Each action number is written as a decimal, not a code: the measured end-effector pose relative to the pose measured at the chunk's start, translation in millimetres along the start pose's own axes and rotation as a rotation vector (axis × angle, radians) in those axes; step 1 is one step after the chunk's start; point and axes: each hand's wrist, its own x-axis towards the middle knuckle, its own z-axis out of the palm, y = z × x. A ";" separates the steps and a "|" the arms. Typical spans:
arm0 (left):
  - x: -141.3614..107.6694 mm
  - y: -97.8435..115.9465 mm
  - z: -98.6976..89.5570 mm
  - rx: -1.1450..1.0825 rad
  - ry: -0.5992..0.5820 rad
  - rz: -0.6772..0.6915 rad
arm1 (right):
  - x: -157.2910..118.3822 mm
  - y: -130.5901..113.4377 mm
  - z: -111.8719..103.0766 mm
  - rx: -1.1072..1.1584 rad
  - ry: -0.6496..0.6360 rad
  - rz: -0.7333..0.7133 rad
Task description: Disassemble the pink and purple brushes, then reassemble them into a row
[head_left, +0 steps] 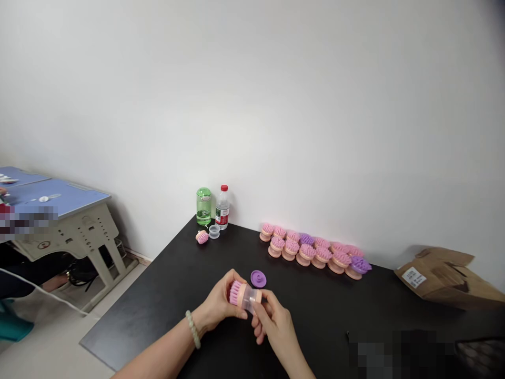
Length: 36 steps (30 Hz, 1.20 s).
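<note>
Between my hands, tilted onto its side above the dark table, is a scrub brush (248, 299) with pink bristles, a clear middle and a peach-coloured end. My left hand (221, 300), with a beaded bracelet on its wrist, wraps the bristle end. The fingers of my right hand (272, 316) pinch the opposite, peach end. Just beyond them a round purple cap (258, 279) lies on the table. Farther back on the left are a pink brush head (202, 237) with a small stem and a clear plastic ring-shaped part (214, 232).
Two rows of pink and purple brushes (305, 255) stand along the wall. A green bottle (203, 208) and a red-capped water bottle (222, 210) stand at the back left corner. A brown paper bag (445, 279) lies on the right. A blue desk (74, 196) is at far left, a person beside it.
</note>
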 end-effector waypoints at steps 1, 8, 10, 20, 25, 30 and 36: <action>0.4 0.7 -0.2 -0.004 0.011 0.011 | 0.5 0.6 1.8 0.037 -0.012 0.012; 1.5 2.9 -3.9 0.107 0.061 0.040 | 1.6 4.1 0.0 -0.097 0.119 -0.196; 1.4 2.0 -5.6 0.174 0.048 0.072 | 0.9 0.5 0.3 -0.102 0.120 -0.182; 5.3 2.8 -5.9 0.519 0.215 0.168 | 6.5 5.6 3.7 -0.062 0.220 -0.080; 29.1 10.1 -8.3 0.592 0.407 0.155 | 5.3 17.6 1.4 -0.317 0.369 -0.351; 90.9 5.6 -16.8 0.853 0.352 0.182 | 3.0 23.4 7.4 -0.499 0.267 -0.566; 169.8 -13.4 -19.2 0.998 0.347 0.166 | 5.7 30.0 11.9 -0.614 0.262 -0.645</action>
